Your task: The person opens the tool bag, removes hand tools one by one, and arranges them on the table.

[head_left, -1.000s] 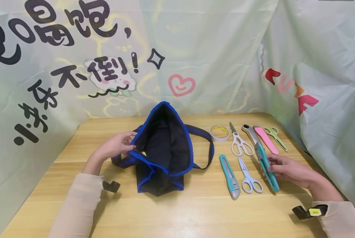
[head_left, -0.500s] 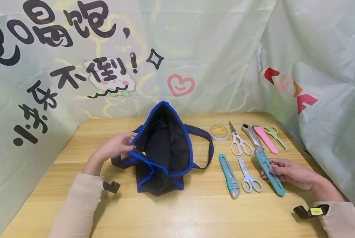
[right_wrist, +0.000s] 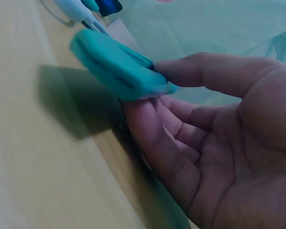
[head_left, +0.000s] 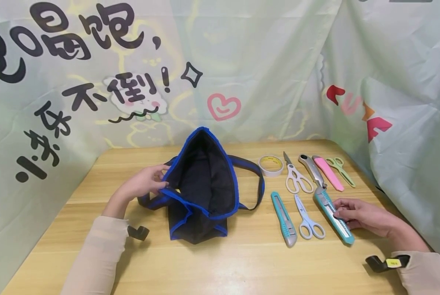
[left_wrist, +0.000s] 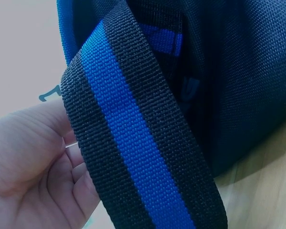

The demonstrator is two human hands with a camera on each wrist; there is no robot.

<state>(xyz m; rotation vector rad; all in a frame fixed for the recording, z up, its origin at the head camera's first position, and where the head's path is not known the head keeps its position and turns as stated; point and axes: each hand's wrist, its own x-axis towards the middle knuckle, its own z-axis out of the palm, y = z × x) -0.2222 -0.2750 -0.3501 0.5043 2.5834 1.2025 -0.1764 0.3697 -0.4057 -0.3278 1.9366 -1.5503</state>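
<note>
A black cloth bag (head_left: pixel 205 184) with blue trim stands open at the middle of the wooden table (head_left: pixel 242 262). My left hand (head_left: pixel 160 181) grips its near rim and the blue-striped strap (left_wrist: pixel 133 133), which runs across my left hand (left_wrist: pixel 62 157) in the left wrist view. To the right, my right hand (head_left: pixel 338 209) pinches a large teal utility knife (head_left: pixel 334 216) between thumb and fingers. The knife lies low over the table, its flat face up. In the right wrist view, the teal knife (right_wrist: pixel 114 64) sits between the thumb and fingertips of my right hand (right_wrist: pixel 155 81).
Tools lie in rows right of the bag: a tape roll (head_left: pixel 271 165), white kitchen scissors (head_left: pixel 296 178), a silver cutter (head_left: pixel 312 168), a pink sheath (head_left: pixel 328 173), green scissors (head_left: pixel 340 170), a small teal cutter (head_left: pixel 284 213), light-blue scissors (head_left: pixel 308 221). Printed cloth walls the back and right.
My right hand has drawn the large teal knife a little toward the front right and turned it from its edge onto its flat side. The left hand and bag have stayed put.
</note>
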